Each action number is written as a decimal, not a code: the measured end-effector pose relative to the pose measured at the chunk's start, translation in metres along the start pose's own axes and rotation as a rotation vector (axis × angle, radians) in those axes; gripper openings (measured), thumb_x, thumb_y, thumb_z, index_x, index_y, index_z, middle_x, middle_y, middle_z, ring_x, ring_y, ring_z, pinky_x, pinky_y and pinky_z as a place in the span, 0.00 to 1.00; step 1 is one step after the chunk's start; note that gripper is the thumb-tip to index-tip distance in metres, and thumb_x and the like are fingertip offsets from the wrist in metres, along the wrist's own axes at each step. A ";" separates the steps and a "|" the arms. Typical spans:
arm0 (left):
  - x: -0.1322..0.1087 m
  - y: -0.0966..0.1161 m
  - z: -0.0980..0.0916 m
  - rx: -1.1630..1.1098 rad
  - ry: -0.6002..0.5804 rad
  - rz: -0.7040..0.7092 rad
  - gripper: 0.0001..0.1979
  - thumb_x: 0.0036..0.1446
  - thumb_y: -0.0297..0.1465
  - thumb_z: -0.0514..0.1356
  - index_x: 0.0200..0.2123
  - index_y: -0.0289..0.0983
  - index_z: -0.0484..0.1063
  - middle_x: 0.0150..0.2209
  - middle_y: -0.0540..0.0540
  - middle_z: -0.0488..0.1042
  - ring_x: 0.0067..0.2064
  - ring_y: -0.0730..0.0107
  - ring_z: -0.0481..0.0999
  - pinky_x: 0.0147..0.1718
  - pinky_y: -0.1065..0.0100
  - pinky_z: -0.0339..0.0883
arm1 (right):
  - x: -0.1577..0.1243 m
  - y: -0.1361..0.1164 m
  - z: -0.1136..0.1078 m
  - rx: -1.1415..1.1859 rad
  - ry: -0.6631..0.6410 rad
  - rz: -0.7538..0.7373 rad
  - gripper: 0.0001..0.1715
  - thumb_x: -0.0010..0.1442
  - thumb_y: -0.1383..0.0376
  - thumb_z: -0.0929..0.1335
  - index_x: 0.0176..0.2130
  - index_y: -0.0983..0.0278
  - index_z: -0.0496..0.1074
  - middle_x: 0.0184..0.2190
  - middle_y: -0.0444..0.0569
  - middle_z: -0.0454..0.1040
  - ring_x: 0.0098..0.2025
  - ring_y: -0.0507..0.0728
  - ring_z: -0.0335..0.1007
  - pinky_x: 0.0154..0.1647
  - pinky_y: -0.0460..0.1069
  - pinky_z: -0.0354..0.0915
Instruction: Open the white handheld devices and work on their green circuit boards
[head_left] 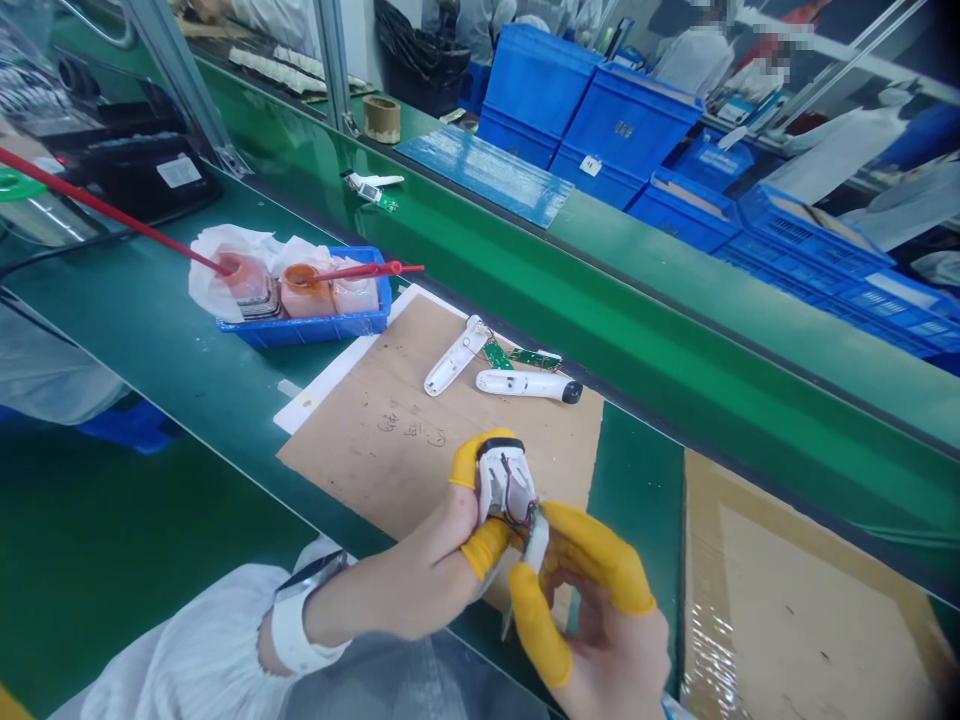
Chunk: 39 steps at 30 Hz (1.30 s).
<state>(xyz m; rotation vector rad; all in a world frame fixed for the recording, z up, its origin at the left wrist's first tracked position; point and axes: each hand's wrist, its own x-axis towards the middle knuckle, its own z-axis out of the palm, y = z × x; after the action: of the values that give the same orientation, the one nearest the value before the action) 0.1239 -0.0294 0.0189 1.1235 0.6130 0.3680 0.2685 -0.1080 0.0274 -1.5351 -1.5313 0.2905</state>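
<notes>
My left hand [409, 575] and my right hand [600, 630] wear yellow finger cots. Together they hold a white plastic device housing [506, 485] with thin red and dark wires showing inside it. A narrow white part [535, 545] sticks down from it, gripped by my right fingers. Both hands are over the near edge of a brown cardboard sheet [390, 440]. Farther along the sheet lie a white pen-shaped device [525, 385], an empty white shell half [454, 355] and small green circuit boards [521, 357].
A blue tray [304, 328] holds orange-tinted jars on white tissue, with red-handled brushes resting in them. A raised green shelf [480, 165] runs behind, carrying a tape roll and a small device. Blue crates [630, 125] are stacked beyond. Co-workers' white sleeves appear at the far edges.
</notes>
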 end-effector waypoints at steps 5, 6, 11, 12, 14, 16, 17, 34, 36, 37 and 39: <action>-0.001 -0.006 0.008 -0.252 -0.026 0.138 0.22 0.64 0.43 0.49 0.58 0.45 0.62 0.58 0.43 0.65 0.61 0.54 0.62 0.62 0.49 0.51 | 0.001 -0.005 0.001 -0.344 0.048 -0.223 0.21 0.63 0.61 0.65 0.54 0.64 0.65 0.29 0.51 0.76 0.24 0.56 0.75 0.24 0.47 0.74; -0.001 -0.006 0.010 -0.278 -0.022 0.179 0.22 0.63 0.44 0.50 0.57 0.45 0.63 0.59 0.43 0.65 0.61 0.54 0.62 0.62 0.50 0.52 | 0.004 -0.006 0.000 -0.353 0.049 -0.234 0.20 0.64 0.61 0.63 0.54 0.65 0.65 0.30 0.52 0.77 0.25 0.57 0.76 0.25 0.47 0.74; 0.000 0.011 0.021 -0.395 -0.032 0.163 0.23 0.63 0.48 0.49 0.56 0.46 0.65 0.56 0.45 0.68 0.60 0.58 0.64 0.59 0.55 0.59 | 0.013 -0.007 -0.001 -0.430 0.074 -0.334 0.16 0.66 0.62 0.62 0.48 0.69 0.67 0.34 0.59 0.77 0.32 0.57 0.78 0.31 0.44 0.74; 0.001 0.014 0.022 -0.403 -0.022 0.144 0.22 0.63 0.48 0.48 0.57 0.47 0.64 0.56 0.46 0.68 0.59 0.61 0.65 0.59 0.57 0.59 | 0.014 -0.007 -0.001 -0.456 0.085 -0.359 0.14 0.66 0.62 0.62 0.47 0.69 0.68 0.34 0.58 0.77 0.33 0.56 0.78 0.32 0.44 0.74; 0.003 0.017 0.024 -0.404 0.042 0.121 0.22 0.63 0.47 0.49 0.58 0.50 0.60 0.57 0.48 0.67 0.59 0.66 0.66 0.60 0.61 0.58 | 0.017 -0.007 -0.003 -0.494 0.109 -0.391 0.12 0.67 0.65 0.62 0.46 0.69 0.68 0.34 0.57 0.77 0.36 0.55 0.77 0.34 0.43 0.73; 0.006 0.013 0.025 -0.465 0.122 0.085 0.23 0.62 0.47 0.51 0.59 0.51 0.58 0.57 0.49 0.68 0.58 0.67 0.67 0.60 0.62 0.58 | 0.022 -0.007 -0.007 -0.499 0.048 -0.391 0.14 0.67 0.63 0.62 0.48 0.69 0.68 0.35 0.55 0.76 0.37 0.54 0.76 0.35 0.43 0.72; 0.008 0.010 0.025 -0.525 0.145 0.064 0.24 0.61 0.47 0.52 0.59 0.50 0.57 0.56 0.49 0.69 0.57 0.66 0.68 0.59 0.61 0.59 | 0.025 -0.007 -0.011 -0.492 -0.013 -0.381 0.16 0.68 0.61 0.61 0.48 0.69 0.68 0.36 0.55 0.75 0.37 0.54 0.74 0.34 0.44 0.72; 0.019 0.011 0.031 -0.762 0.135 -0.095 0.28 0.50 0.52 0.60 0.50 0.42 0.65 0.50 0.45 0.72 0.57 0.55 0.67 0.54 0.56 0.63 | 0.033 0.006 -0.029 -0.482 -0.257 -0.406 0.15 0.66 0.65 0.62 0.52 0.65 0.66 0.49 0.57 0.71 0.45 0.63 0.66 0.44 0.58 0.59; 0.018 0.009 0.033 -0.753 0.128 -0.092 0.28 0.52 0.53 0.58 0.49 0.42 0.65 0.49 0.44 0.73 0.55 0.55 0.68 0.52 0.54 0.64 | 0.034 0.004 -0.030 -0.484 -0.261 -0.391 0.16 0.66 0.65 0.62 0.52 0.64 0.66 0.49 0.56 0.72 0.45 0.63 0.66 0.43 0.58 0.59; 0.017 0.008 0.034 -0.723 0.133 -0.088 0.26 0.53 0.53 0.57 0.48 0.41 0.65 0.48 0.44 0.73 0.55 0.55 0.69 0.52 0.55 0.64 | 0.035 0.003 -0.030 -0.483 -0.254 -0.388 0.15 0.66 0.65 0.62 0.52 0.63 0.66 0.49 0.56 0.72 0.45 0.63 0.66 0.43 0.58 0.59; 0.016 0.006 0.035 -0.632 0.152 -0.084 0.24 0.54 0.52 0.57 0.45 0.41 0.66 0.47 0.45 0.73 0.53 0.56 0.71 0.49 0.56 0.66 | 0.037 0.001 -0.029 -0.484 -0.231 -0.391 0.14 0.65 0.65 0.63 0.50 0.62 0.67 0.49 0.55 0.72 0.44 0.63 0.67 0.43 0.58 0.60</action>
<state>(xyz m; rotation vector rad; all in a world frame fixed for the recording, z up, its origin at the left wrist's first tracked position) 0.1581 -0.0435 0.0308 0.4664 0.6145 0.5321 0.2975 -0.0877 0.0582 -1.5502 -2.1579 -0.1470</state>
